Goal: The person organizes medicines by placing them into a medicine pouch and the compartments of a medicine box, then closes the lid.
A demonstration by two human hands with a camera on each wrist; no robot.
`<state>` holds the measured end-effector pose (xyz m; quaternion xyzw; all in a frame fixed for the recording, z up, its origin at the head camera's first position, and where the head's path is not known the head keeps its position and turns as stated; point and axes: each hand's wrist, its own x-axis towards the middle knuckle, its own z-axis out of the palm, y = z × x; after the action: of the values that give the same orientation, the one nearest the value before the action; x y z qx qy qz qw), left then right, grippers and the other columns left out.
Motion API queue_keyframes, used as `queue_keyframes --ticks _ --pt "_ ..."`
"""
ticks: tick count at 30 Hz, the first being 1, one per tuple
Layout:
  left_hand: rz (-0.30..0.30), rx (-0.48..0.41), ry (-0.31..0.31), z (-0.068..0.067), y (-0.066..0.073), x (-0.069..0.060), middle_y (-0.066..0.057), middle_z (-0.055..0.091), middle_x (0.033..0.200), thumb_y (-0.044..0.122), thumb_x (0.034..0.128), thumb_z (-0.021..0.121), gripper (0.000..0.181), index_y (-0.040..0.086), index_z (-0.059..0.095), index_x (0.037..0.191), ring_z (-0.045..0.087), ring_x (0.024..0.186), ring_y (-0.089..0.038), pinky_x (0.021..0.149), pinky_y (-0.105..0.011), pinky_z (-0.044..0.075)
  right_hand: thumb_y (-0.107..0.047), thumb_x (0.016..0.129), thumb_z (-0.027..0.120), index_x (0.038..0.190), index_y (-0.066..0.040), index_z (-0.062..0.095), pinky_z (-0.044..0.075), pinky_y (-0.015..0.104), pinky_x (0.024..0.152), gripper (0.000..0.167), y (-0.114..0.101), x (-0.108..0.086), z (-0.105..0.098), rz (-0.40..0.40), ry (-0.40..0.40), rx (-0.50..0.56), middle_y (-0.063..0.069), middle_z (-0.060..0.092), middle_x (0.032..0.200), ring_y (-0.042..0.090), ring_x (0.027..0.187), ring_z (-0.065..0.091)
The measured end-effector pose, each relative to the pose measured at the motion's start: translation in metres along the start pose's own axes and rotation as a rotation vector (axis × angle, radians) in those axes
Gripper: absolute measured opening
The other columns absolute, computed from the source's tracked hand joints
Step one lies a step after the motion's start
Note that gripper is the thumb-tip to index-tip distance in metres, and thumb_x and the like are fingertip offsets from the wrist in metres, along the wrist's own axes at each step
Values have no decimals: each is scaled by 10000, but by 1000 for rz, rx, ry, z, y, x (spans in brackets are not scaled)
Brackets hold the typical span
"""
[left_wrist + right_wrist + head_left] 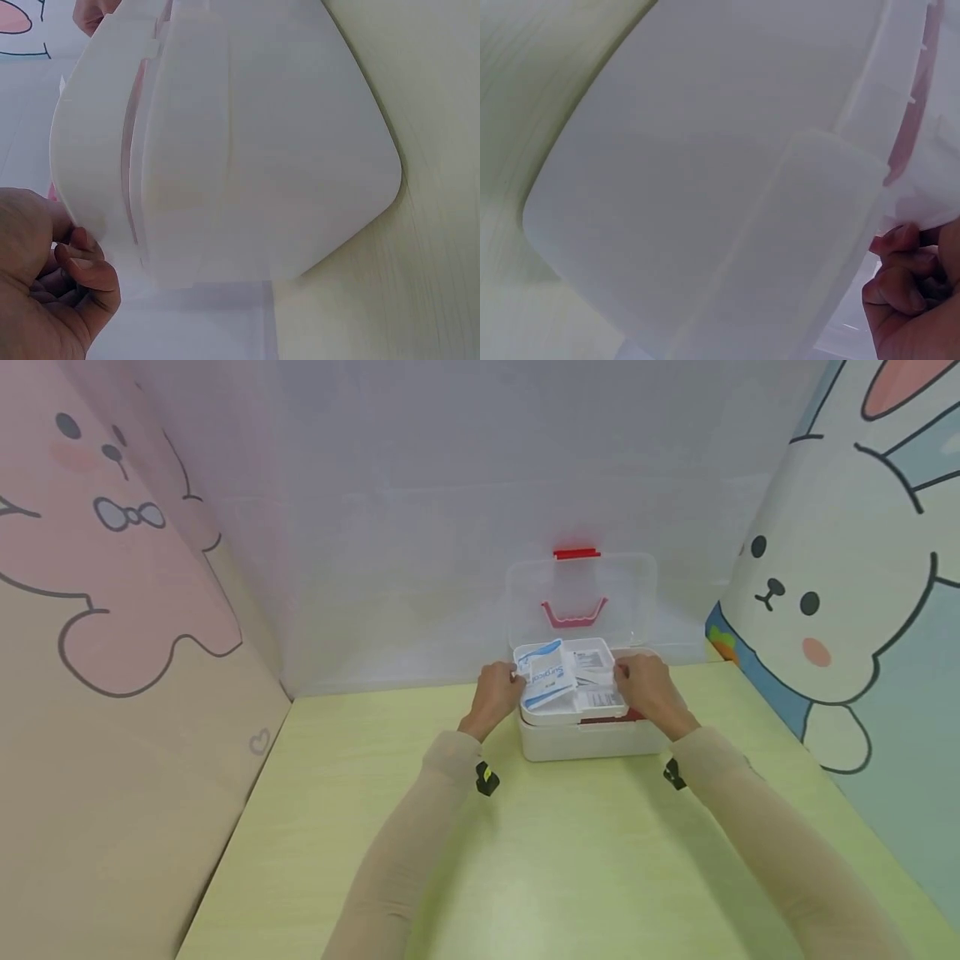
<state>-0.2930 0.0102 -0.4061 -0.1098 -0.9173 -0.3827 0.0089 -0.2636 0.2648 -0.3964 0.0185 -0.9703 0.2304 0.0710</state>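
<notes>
A shallow white tray [564,718] sits raised and slightly askew over a white storage box [592,745]. Inside the tray lie a blue-and-white packet [547,675] printed "Surgical" and several other white packets. My left hand [497,695] pinches the tray's left end; in the left wrist view its fingers [90,274] curl at the tray's edge. At the other end, my right hand [649,685] grips the tray's right side, with fingertips partly hidden. A reddish strip shows in the gap between tray [90,142] and box [705,150].
The box's clear lid [633,589] stands open at the back, with a pink handle [574,621] and a red latch [577,554]. A pale yellow-green table [555,877] lies beneath. Cartoon-printed panels [840,593] flank it, and a pale sheet [412,543] hangs behind.
</notes>
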Motion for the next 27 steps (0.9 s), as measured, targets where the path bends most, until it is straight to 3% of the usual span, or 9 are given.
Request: queue_keyframes --ticks 3,9,13,16,23,27 --pt "7 5 3 0 -1 0 -68 549 651 95 950 532 292 -48 678 1158 417 481 -86 416 -183 313 -145 1001 484 1052 21 646 456 332 681 237 0 1 0 1 -1 2 173 581 889 294 787 563" --pt "-2 5 -4 2 -2 0 -83 610 750 105 952 534 320 -48 656 1206 441 493 -82 421 -176 329 -127 1002 477 1071 45 663 443 323 659 263 0 3 1 -13 5 -11 194 622 911 291 767 567" --pt "14 19 16 1 -1 0 -41 519 635 109 951 533 231 -26 697 1044 419 496 -88 423 -184 316 -129 1004 478 1175 69 649 448 324 659 313 -2 4 0 -30 29 -16 224 657 986 298 776 574" --pt "10 21 18 0 -2 0 -10 452 594 108 951 534 210 -21 696 988 406 487 -87 420 -186 307 -139 1006 477 1141 49 648 459 329 669 288 -3 1 -2 -20 12 0 209 632 970 295 780 571" --pt "-12 3 -11 3 -6 0 -96 604 737 92 954 527 357 -57 619 1265 419 479 -78 419 -176 313 -163 998 506 1040 -15 642 442 320 653 206 -1 -1 4 -5 25 -54 134 577 820 263 736 561" --pt "-6 3 -12 5 -8 -1 -156 662 825 88 954 525 379 -64 593 1294 431 485 -86 421 -175 319 -135 989 523 994 11 666 425 308 624 204 1 0 9 -43 78 -54 129 590 741 253 675 556"
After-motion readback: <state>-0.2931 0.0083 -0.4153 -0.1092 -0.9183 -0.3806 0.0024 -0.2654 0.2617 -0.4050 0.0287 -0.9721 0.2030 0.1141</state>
